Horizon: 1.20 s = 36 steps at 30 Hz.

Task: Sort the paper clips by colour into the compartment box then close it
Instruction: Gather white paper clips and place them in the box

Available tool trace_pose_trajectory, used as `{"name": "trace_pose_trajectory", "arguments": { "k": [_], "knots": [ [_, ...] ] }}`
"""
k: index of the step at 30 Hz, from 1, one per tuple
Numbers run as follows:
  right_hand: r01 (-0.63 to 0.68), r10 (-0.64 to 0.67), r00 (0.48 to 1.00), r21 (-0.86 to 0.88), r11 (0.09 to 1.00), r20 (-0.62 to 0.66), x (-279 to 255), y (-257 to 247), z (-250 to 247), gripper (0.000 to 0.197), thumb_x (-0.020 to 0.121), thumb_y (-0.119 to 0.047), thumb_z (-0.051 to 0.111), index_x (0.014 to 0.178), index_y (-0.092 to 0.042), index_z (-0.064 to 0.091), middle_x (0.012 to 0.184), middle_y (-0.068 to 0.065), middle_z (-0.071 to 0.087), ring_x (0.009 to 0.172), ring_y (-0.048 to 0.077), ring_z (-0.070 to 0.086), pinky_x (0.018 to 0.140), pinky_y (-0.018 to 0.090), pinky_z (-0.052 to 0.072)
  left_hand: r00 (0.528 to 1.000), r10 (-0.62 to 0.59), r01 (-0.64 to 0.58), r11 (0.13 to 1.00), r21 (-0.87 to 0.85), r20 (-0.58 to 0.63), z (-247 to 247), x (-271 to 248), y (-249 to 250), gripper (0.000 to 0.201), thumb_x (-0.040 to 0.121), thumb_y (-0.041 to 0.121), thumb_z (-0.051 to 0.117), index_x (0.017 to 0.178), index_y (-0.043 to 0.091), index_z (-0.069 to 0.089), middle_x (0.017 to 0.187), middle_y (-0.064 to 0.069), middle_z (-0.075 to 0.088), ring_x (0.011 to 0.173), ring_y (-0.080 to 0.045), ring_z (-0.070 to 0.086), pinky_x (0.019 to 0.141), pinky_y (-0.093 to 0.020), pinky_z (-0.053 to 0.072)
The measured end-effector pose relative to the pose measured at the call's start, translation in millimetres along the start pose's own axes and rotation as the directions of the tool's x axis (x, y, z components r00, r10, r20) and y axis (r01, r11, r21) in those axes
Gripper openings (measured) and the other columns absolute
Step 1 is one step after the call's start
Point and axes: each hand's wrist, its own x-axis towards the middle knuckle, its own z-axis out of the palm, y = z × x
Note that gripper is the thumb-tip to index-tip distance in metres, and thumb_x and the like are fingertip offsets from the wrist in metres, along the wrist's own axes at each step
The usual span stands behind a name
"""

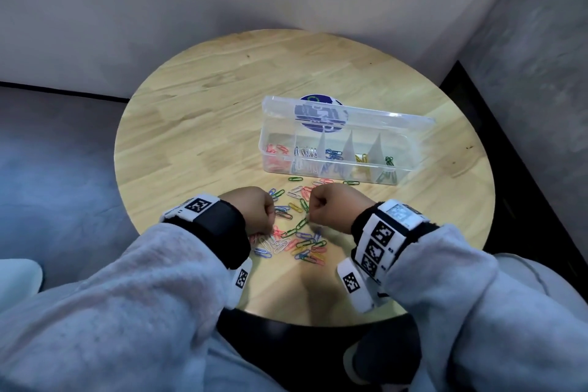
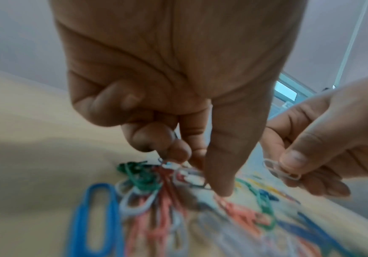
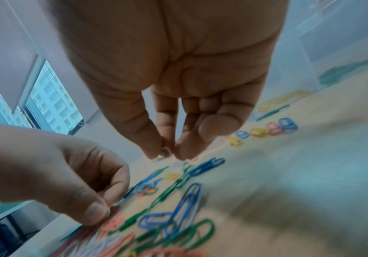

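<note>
Right hand [image 2: 323, 139] fingers [image 2: 293, 159] pinch, seemingly, white clip [image 2: 279, 169].

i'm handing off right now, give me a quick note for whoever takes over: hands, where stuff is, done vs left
Right hand pinches a white paper clip above the pile.
Left hand is down in the loose pile, fingers curled, pinching at clips; which one it grips is too blurred to tell.
Compartment box sits open beyond the pile, lid upright. It already holds some red, white, blue, yellow and green clips, one colour per compartment.
Left: most clips are still mixed on the table; sort them, then close the lid.
</note>
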Motion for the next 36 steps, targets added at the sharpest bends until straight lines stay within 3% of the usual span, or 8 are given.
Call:
{"name": "trace_pose_trajectory", "arguments": {
  "k": [2,7,13,17,20,23,33,36],
  "knots": [
    [0.008,-0.007,0.999,0.020,1.000,-0.034,-2,1,-6,0.018,0.079,-0.010,0.058,0.065,-0.017,0.049,0.068,-0.003,0.053,0.066,0.014,0.048,0.057,0.024,0.039,1.000,0.015,-0.017,0.996,-0.091,-0.014,-7,-2,-1,0.011,0.077,0.018,0.064,0.069,0.021,0.058,0.068,0.007,0.058,0.070,-0.014,0.052,0.066,-0.023,0.041],
    [-0.043,0.030,0.998,0.314,0.948,0.046,-2,1,-9,0.018,0.084,-0.003,0.055,0.072,-0.016,0.058,0.067,0.003,0.059,0.060,0.015,0.055,0.062,0.028,0.052,1.000,0.030,-0.030,0.872,-0.489,-0.009,-27,-10,-3,0.018,0.084,0.007,0.061,0.069,0.015,0.053,0.069,-0.004,0.059,0.069,-0.019,0.054,0.066,-0.028,0.046],
    [-0.236,0.058,0.963,0.722,0.651,0.262,-2,1,1,0.036,0.086,0.012,0.028,0.072,-0.006,0.056,0.073,0.015,0.048,0.049,0.014,0.044,0.040,0.018,0.042,0.999,-0.035,0.028,0.650,-0.759,0.007,-36,-19,-3,0.024,0.090,-0.002,0.039,0.071,0.012,0.041,0.060,-0.007,0.062,0.046,-0.012,0.058,0.041,-0.015,0.044],
    [-0.290,0.089,0.953,0.795,0.532,0.289,-3,0,2,0.032,0.085,0.010,0.023,0.071,-0.010,0.044,0.066,0.009,0.043,0.055,0.020,0.044,0.039,0.019,0.040,0.997,-0.062,0.022,0.745,-0.667,-0.036,-32,-16,-4,0.021,0.090,0.003,0.042,0.076,0.016,0.049,0.057,0.000,0.054,0.047,-0.012,0.049,0.046,-0.018,0.034],
    [-0.171,0.044,0.973,0.584,0.793,0.225,-3,-2,7,0.020,0.089,-0.002,0.047,0.075,-0.016,0.047,0.066,0.003,0.049,0.053,0.015,0.046,0.041,0.021,0.036,0.999,0.037,-0.045,0.958,-0.283,-0.032,-25,-16,-4,0.009,0.086,0.015,0.053,0.085,0.021,0.060,0.067,0.009,0.053,0.061,-0.009,0.047,0.055,-0.020,0.034],
    [0.028,-0.048,0.984,0.114,0.993,0.173,-6,-11,13,0.014,0.079,-0.022,0.069,0.081,-0.025,0.056,0.066,-0.009,0.051,0.058,0.007,0.047,0.053,0.023,0.037,0.997,0.044,-0.038,0.995,-0.092,0.064,-17,-20,-2,0.015,0.078,0.016,0.061,0.086,0.028,0.064,0.062,0.009,0.052,0.057,-0.005,0.048,0.053,-0.020,0.034],
    [0.147,-0.112,0.980,-0.221,0.964,0.162,-9,-27,32,0.014,0.079,-0.020,0.067,0.090,-0.021,0.058,0.081,-0.004,0.054,0.078,0.018,0.051,0.065,0.025,0.039,0.990,0.007,-0.022,0.994,0.105,0.141,2,-14,2,0.021,0.072,0.012,0.068,0.076,0.026,0.053,0.059,0.009,0.051,0.055,-0.011,0.047,0.051,-0.020,0.034],
    [0.117,-0.083,0.984,-0.222,0.968,0.158,-9,-25,32,0.012,0.079,-0.019,0.066,0.083,-0.022,0.055,0.068,-0.008,0.051,0.074,0.017,0.052,0.055,0.024,0.037,0.992,0.006,-0.021,0.993,0.114,0.129,3,-12,2,0.018,0.073,0.015,0.069,0.075,0.026,0.056,0.056,0.011,0.053,0.052,-0.008,0.049,0.061,-0.022,0.040]
  ]
}}
